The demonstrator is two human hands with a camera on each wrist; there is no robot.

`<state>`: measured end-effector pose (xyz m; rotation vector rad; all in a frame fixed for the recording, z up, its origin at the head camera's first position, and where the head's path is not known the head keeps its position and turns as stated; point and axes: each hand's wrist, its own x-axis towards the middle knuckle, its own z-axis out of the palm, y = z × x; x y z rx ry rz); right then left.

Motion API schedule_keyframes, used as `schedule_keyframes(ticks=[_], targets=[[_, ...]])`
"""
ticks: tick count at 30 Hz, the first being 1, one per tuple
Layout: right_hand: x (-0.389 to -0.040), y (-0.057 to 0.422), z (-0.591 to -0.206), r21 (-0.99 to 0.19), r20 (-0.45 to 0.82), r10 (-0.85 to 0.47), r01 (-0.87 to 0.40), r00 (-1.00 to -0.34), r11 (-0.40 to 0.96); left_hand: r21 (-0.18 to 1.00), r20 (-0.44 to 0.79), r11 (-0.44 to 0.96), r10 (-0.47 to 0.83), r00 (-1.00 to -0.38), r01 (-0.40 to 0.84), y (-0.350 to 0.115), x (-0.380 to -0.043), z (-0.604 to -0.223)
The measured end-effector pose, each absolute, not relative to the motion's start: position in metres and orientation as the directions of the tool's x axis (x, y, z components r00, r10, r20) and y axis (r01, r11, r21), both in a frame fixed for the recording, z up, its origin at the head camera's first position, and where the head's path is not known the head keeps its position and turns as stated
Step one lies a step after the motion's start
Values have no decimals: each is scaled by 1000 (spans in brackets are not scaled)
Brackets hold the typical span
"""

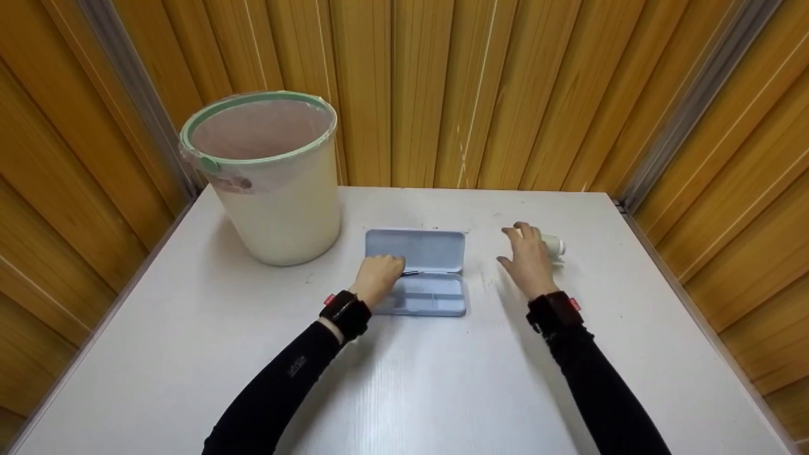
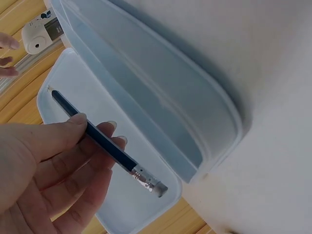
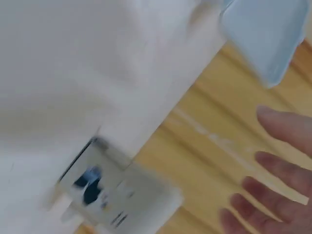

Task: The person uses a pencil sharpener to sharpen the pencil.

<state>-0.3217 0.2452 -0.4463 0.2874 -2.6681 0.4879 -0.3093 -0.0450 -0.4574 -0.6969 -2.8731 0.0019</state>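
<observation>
A light blue pencil case [image 1: 420, 248] lies open on the table, its lid folded back and its lower part divided into compartments. Over its left part is my left hand [image 1: 378, 277]; in the left wrist view thumb and fingers pinch a dark blue pencil [image 2: 108, 144] with a metal ferrule and grey eraser. To the right of the case, my right hand [image 1: 529, 258] has its fingers spread and holds nothing. Beside it lies a small pale boxy device [image 3: 131, 195], perhaps a pencil sharpener, with printed pictures; the hand partly hides it in the head view.
At the back left of the white table [image 1: 404, 379] stands a large cream bucket [image 1: 284, 208] with a green rim and a clear plastic liner. Wood-patterned panels [image 1: 417, 95] rise behind the table and along both sides.
</observation>
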Motion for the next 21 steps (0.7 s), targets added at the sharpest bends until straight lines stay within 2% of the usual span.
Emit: schedule_keyframes(ticks=[3, 10, 17, 21], targets=[[-335, 268, -449, -303, 427, -124, -271, -896, 914, -39, 183, 890, 453, -872, 454, -46, -308, -455], [-348, 308, -457, -345, 332, -133, -252, -934, 904, -42, 218, 881, 468, -856, 471, -47, -306, -454], [-355, 317, -456, -398, 217, -141, -220, -966, 890, 3, 176, 884, 460, -870, 468, -47, -307, -452], [-359, 318, -454, -411, 168, -135, -193, -977, 891, -8, 197, 883, 462, -865, 470, -48, -307, -452]])
